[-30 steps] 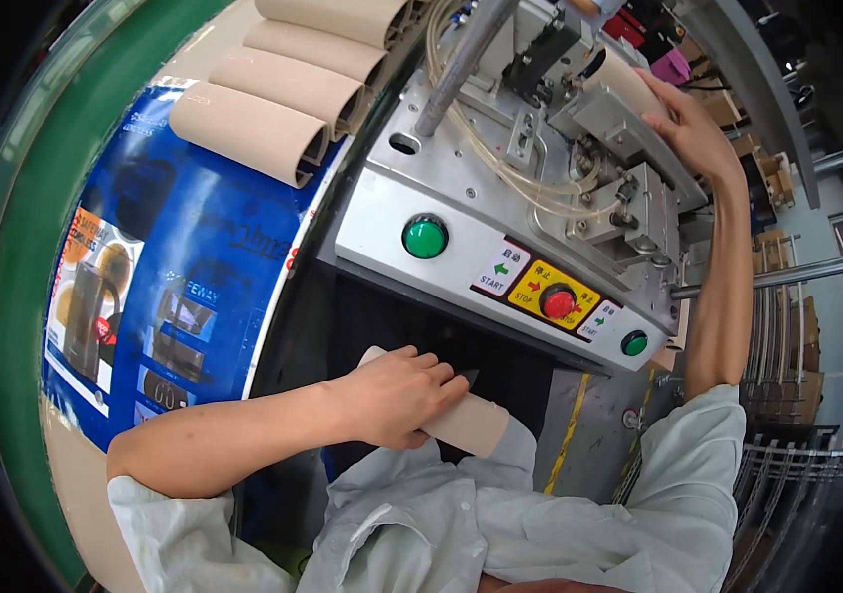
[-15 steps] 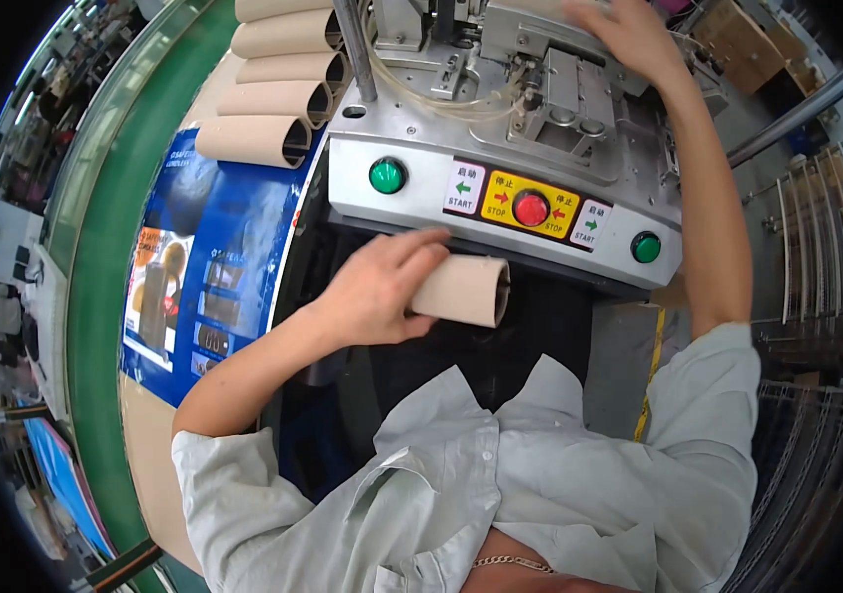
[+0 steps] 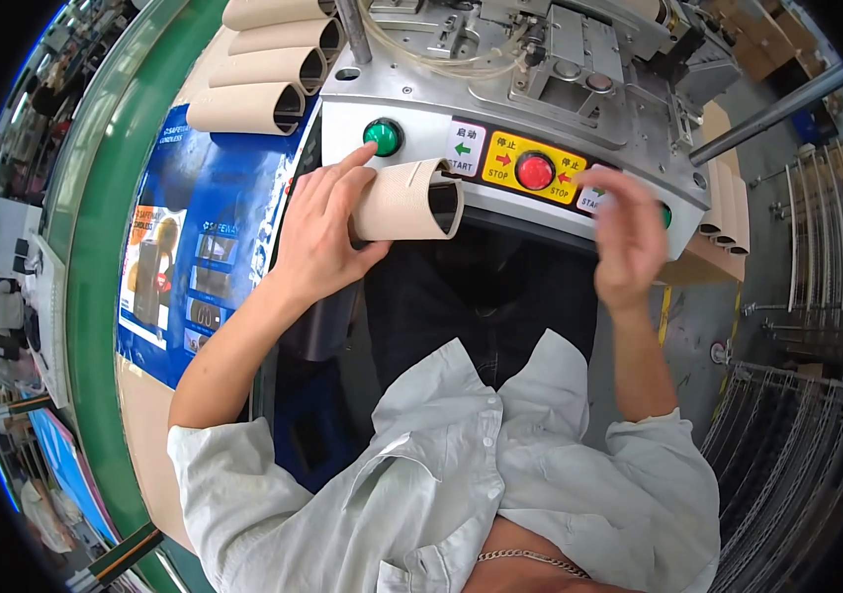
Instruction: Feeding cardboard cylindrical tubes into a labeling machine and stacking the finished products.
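Observation:
My left hand is closed on a beige textured sleeve, a hollow oval tube with a dark inside. The sleeve is held crosswise in front of the machine's sloped front panel. One fingertip of that hand reaches the left green button, seemingly touching it. My right hand, blurred by motion, is at the panel's right end with its fingers loosely bent apart and nothing seen in it. It partly covers the right green button. Between my hands sits a red button on a yellow label.
Several similar sleeves lie in a row at the left, beside a blue printed sheet. The machine's metal bed carries fixtures and clear hoses. More beige sleeves lie in a carton at the right, near a wire rack.
My left hand has moved up and to the left with the sleeve, toward the left green button. The right hand has come down from the machine's top to the panel's right end.

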`<state>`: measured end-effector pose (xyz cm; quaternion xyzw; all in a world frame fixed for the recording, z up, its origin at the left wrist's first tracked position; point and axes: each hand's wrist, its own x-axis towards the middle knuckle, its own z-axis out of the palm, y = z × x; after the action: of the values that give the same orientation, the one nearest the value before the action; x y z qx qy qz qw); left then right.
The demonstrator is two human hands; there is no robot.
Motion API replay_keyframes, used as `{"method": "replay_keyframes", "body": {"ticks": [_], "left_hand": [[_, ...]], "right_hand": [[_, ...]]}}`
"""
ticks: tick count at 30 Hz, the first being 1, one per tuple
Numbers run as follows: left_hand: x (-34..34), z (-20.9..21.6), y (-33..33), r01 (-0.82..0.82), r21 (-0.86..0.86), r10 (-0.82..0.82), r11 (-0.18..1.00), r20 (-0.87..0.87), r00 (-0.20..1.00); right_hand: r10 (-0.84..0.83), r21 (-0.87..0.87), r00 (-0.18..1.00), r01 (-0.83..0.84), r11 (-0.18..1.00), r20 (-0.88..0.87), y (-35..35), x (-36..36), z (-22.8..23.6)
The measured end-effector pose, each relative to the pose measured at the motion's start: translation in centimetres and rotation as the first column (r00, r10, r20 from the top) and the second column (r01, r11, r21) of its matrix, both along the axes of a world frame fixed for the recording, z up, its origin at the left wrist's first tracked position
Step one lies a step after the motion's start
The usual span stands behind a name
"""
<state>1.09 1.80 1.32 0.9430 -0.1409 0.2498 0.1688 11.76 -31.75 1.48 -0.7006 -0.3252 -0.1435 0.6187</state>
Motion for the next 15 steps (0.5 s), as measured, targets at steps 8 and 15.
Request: {"method": "replay_keyframes", "body": {"ticks": [8,15], "left_hand": [[-0.2,0.1,-0.4,-0.004,-0.001,0.004,1.0,0.188,0.982],[-0.5,-0.2,-0.4,-0.046,0.005,0.044,0.999,0.181,0.982]], "right_hand": [[0.307,0.224,0.777,-0.218,0.95,-0.549,9.4,-2.9,-1.8],[0.145,0.091,0.825,-0.114,0.989,-0.546,12.5,-2.8,-2.0]]}}
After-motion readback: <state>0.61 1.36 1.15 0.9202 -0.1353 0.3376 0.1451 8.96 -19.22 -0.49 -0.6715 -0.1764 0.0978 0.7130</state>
